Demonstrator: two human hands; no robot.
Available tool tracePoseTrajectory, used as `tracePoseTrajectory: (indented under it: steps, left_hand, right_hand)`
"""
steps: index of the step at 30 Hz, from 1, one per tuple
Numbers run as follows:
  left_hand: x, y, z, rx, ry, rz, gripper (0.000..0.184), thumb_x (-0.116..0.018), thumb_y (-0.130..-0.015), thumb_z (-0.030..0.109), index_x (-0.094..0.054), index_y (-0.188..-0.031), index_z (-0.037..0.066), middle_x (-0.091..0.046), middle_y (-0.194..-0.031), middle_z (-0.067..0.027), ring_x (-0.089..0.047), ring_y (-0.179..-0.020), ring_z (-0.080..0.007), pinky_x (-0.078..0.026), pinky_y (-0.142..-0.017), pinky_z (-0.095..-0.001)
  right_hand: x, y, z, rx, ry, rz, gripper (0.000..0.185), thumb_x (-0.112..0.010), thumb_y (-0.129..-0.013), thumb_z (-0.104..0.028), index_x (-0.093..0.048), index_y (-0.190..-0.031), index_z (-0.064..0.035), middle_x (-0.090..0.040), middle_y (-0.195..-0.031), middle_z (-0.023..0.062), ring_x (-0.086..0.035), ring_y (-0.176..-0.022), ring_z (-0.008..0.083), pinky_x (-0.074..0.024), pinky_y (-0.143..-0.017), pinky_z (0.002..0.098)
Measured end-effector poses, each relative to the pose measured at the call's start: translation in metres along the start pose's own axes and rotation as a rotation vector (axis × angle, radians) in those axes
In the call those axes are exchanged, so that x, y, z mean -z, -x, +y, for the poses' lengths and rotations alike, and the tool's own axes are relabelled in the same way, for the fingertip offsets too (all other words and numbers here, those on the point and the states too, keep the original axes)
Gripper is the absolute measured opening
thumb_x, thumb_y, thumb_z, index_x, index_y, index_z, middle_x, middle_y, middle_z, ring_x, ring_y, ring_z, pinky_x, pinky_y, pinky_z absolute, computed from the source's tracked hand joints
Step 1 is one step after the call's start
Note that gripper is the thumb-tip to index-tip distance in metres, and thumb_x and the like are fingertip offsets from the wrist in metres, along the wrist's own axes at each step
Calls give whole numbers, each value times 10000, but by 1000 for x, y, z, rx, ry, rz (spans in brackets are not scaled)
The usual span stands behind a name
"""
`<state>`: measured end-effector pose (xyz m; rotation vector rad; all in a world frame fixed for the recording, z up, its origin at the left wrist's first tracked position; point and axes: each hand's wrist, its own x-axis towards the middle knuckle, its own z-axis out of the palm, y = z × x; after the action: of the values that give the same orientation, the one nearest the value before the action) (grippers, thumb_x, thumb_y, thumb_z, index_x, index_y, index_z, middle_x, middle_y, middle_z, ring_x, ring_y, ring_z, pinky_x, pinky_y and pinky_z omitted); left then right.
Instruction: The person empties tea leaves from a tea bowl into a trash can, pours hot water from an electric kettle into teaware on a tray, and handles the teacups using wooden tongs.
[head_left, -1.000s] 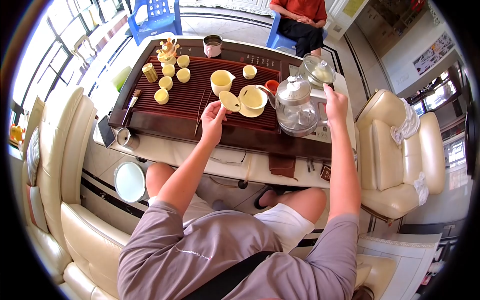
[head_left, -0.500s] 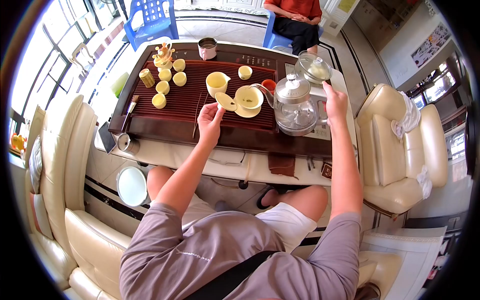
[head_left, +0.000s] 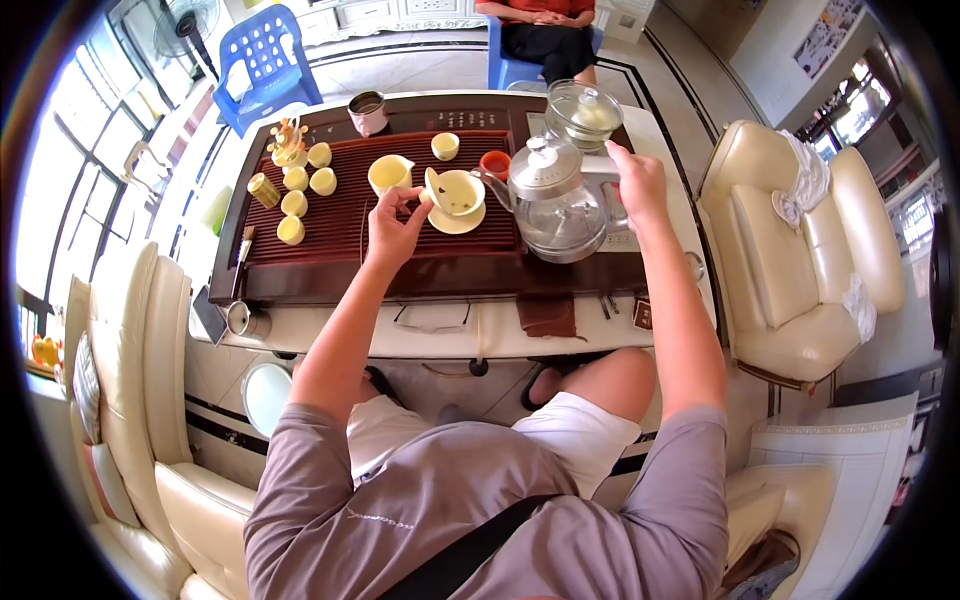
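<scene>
My left hand pinches the small gaiwan lid by its edge side, holding it steeply tilted at the left rim of the pale yellow gaiwan. Dark bits cling to the lid, and some leaves show inside the bowl, which sits on its saucer. My right hand is closed around the handle of a glass kettle with a metal lid. The kettle leans left, its spout near the gaiwan's right rim. Whether water flows cannot be made out. A pale yellow pitcher stands behind my left fingers.
On the slatted tea tray are several small cups, an orange-and-white figurine and a brush. A red cup and a lidded glass pot stand near the kettle. Glasses lie on the front edge. Someone sits opposite.
The lid has tipped from nearly flat to steep and moved closer against the gaiwan's rim. The kettle has tilted further left, toward the bowl. The whole view has shifted slightly.
</scene>
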<state>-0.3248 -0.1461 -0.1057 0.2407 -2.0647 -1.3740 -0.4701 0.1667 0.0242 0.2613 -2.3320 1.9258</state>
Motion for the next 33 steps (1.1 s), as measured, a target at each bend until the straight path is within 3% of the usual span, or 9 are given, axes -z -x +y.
tracePoseTrajectory:
  steps: [7,8,10,14,16,18,20,28,33]
  left_hand:
    - [-7,-14,9,-132,-190,-28,233,-803,-804,161,-698,-982,54,-595,-823,-47,-486,-729,-169,-455,-691,-305]
    - [-7,-15,10,-126,-204,-37,233,-804,-803,162,-697,-980,54,-595,-824,-47,-486,-736,-170,-454,-696,-305]
    - [-9,-18,7,-169,-200,-28,229,-809,-796,161,-696,-966,59,-598,-831,-46,-483,-743,-173,-449,-701,-308]
    - [-9,-20,9,-174,-214,-52,244,-816,-788,157,-691,-978,69,-617,-859,-42,-496,-759,-174,-457,-718,-311]
    - [-9,-21,8,-183,-225,-59,249,-817,-786,156,-689,-983,73,-623,-869,-40,-502,-766,-174,-459,-726,-311]
    - [-9,-23,6,-190,-220,-56,254,-818,-785,154,-686,-989,79,-629,-879,-38,-514,-777,-173,-464,-739,-310]
    - [-10,-23,7,-195,-218,-67,249,-815,-788,154,-688,-988,78,-627,-880,-36,-512,-781,-172,-460,-746,-309]
    - [-10,-22,16,-200,-230,-107,211,-788,-825,165,-702,-994,73,-618,-892,-34,-498,-791,-172,-436,-783,-303]
    - [-9,-23,17,-206,-243,-119,208,-782,-841,180,-699,-992,64,-624,-904,-47,-535,-827,-180,-443,-797,-308]
  right_hand:
    - [-4,-4,15,63,71,-22,497,-696,-866,-335,-504,-517,-37,-459,-530,-35,-366,-483,83,-276,-468,320]
    - [0,-3,12,22,202,-35,517,-657,-834,-428,-653,-643,53,-598,-544,161,-616,-546,258,-457,-587,408]
    - [-1,-2,10,11,223,-56,523,-652,-837,-431,-652,-638,53,-606,-555,176,-626,-554,287,-466,-595,417]
    - [-7,-2,13,17,211,-56,541,-645,-839,-439,-631,-611,51,-599,-549,174,-619,-548,293,-462,-587,423]
    - [-11,0,12,69,136,-35,539,-679,-859,-356,-475,-497,-12,-397,-473,-25,-348,-471,93,-280,-475,334]
    - [-11,0,8,44,151,-33,543,-675,-854,-371,-487,-499,-6,-406,-468,-11,-366,-465,105,-295,-479,343]
    - [-10,-2,6,50,287,-70,556,-620,-844,-454,-588,-526,1,-541,-477,142,-579,-490,288,-433,-541,440]
    - [-12,1,-5,43,334,-71,550,-591,-855,-456,-611,-530,-12,-550,-475,127,-596,-502,298,-449,-550,438]
    - [-15,-1,-3,133,318,-15,590,-635,-858,-427,-501,-513,33,-437,-438,89,-462,-433,201,-381,-504,402]
